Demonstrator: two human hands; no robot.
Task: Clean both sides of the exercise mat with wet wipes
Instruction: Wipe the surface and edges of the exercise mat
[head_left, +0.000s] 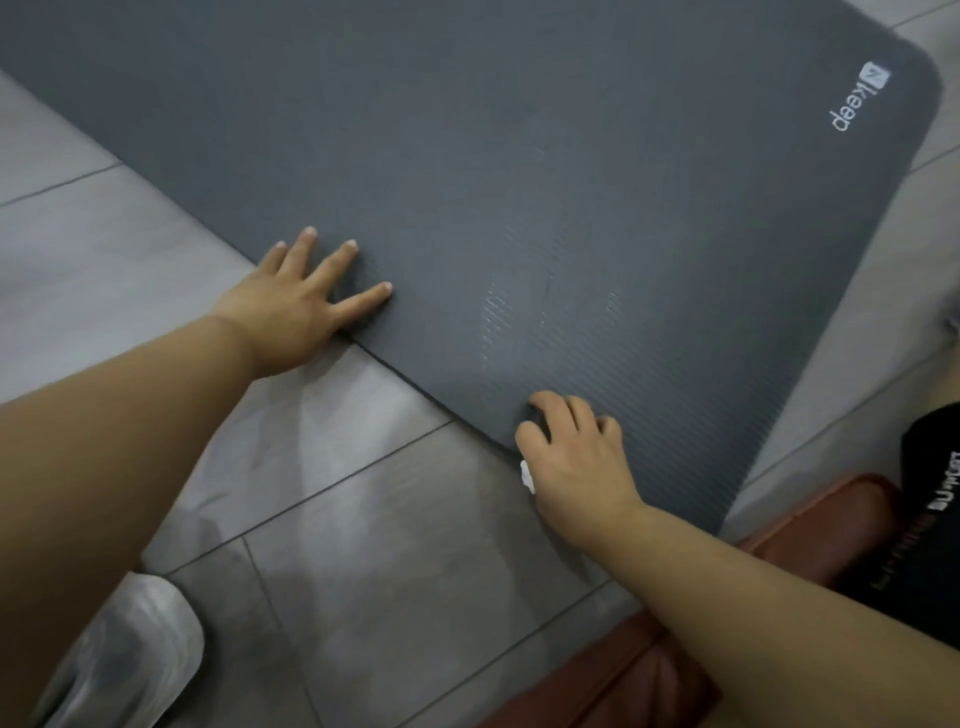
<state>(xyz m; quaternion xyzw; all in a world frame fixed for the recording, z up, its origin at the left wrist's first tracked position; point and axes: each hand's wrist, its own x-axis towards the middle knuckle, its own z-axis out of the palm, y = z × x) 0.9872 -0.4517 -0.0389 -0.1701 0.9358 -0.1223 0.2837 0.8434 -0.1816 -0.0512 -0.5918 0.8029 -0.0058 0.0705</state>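
- The grey exercise mat (519, 156) lies flat and unrolled on the grey tiled floor (363, 519), running diagonally across the view from the upper left to the lower right.
- Its ribbed face is up. A white "keep" logo (860, 101) sits by the mat's rounded far-right corner.
- The left hand (291, 306) rests palm-down on the mat's near long edge. Its grip is spread, with straight fingers fanned out on the mat, and the heel of the hand hangs over the edge above the floor.
- The right hand (576, 457) is further along the same edge, towards the mat's near corner, and sits knuckles-up on the mat.
- Its grip is curled round a white wet wipe (529, 475), which it holds against the mat. Only a small bunched bit of the wipe shows, under the thumb side of the palm.
- Pale shiny streaks (498, 322) mark the ribbed surface between the two hands and a little beyond them.
- A light grey shoe (130, 649) stands on the floor tiles at the lower left, under the left forearm.
- A reddish-brown padded cushion (649, 670) lies beside the mat's near corner, under the right forearm.
- A black garment with pale lettering (930, 493) shows at the right margin, above the cushion.
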